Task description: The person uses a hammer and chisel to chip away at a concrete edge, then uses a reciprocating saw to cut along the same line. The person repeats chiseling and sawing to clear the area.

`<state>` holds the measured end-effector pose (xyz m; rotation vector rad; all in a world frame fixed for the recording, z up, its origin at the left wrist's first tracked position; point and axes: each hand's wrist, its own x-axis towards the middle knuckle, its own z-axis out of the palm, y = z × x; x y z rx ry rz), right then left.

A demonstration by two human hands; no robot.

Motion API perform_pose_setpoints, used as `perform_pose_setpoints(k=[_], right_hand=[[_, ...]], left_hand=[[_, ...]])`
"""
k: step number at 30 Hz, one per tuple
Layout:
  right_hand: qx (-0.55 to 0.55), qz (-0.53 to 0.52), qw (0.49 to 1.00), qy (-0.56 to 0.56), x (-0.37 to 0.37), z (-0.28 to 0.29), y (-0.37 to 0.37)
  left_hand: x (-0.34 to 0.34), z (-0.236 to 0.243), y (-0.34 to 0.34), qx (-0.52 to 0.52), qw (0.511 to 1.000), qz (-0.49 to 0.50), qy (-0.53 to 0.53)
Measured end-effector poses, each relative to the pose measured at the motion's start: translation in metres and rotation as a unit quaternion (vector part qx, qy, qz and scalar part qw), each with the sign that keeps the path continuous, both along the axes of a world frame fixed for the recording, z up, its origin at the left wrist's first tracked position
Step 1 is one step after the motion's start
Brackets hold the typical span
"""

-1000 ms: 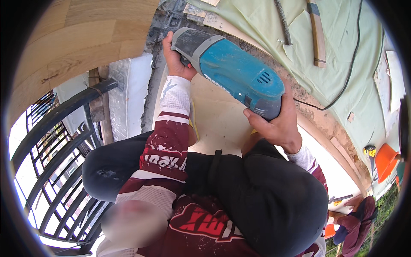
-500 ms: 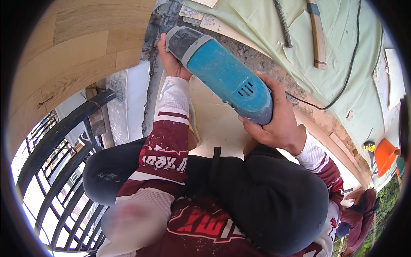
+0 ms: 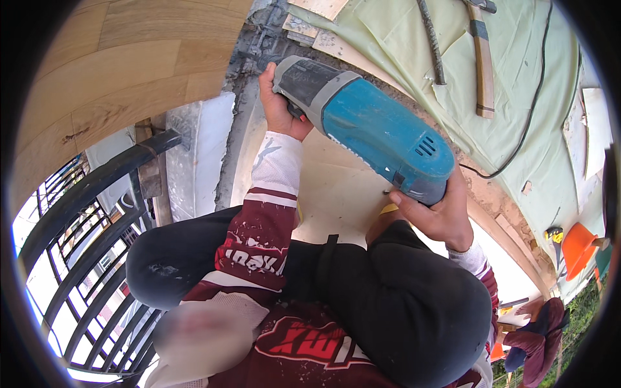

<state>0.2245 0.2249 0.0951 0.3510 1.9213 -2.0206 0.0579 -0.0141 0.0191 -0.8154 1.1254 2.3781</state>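
Observation:
A blue rotary hammer (image 3: 378, 126) with a dark grey front housing slants across the view, its nose toward the upper left. My left hand (image 3: 283, 110) is wrapped round the tool near its front, close to the chuck. At the rear end, my right hand (image 3: 443, 216) holds the body from below and the right, the thumb on the near side. The tip meets rough broken concrete (image 3: 249, 55) beside the wooden floor's edge, though whether it touches is hard to see. A black cord (image 3: 504, 169) runs off to the right from behind the tool.
Wood-look flooring (image 3: 136, 61) lies at the upper left, above a black metal railing (image 3: 84, 174). On pale green sheeting (image 3: 414, 39) rest a hammer (image 3: 482, 71) and a metal rod (image 3: 433, 42). An orange object (image 3: 577, 251) stands at right; another person (image 3: 540, 333) is at lower right.
The rotary hammer and both hands have shifted right in the view, and the rear end sits lower. My right hand has slid further under the rear end.

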Motion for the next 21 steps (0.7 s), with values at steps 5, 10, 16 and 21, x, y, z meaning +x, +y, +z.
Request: perform_pose_setpoints(k=[5, 10, 16, 21], right_hand=[[0.098, 0.052, 0.989, 0.097, -0.009, 0.000, -0.022], [0.135, 0.133, 0.977, 0.100, -0.006, -0.003, -0.030], [0.130, 0.141, 0.976, 0.108, -0.012, 0.003, -0.028], [0.179, 0.200, 0.956, 0.117, -0.025, 0.022, -0.022]], left_hand=[[-0.006, -0.015, -0.023, -0.005, 0.998, 0.053, -0.023], [0.004, -0.026, -0.034, 0.084, 0.996, -0.010, 0.040], [0.005, -0.028, -0.031, 0.089, 0.993, 0.014, 0.076], [0.007, -0.025, -0.026, 0.200, 0.976, 0.036, 0.076]])
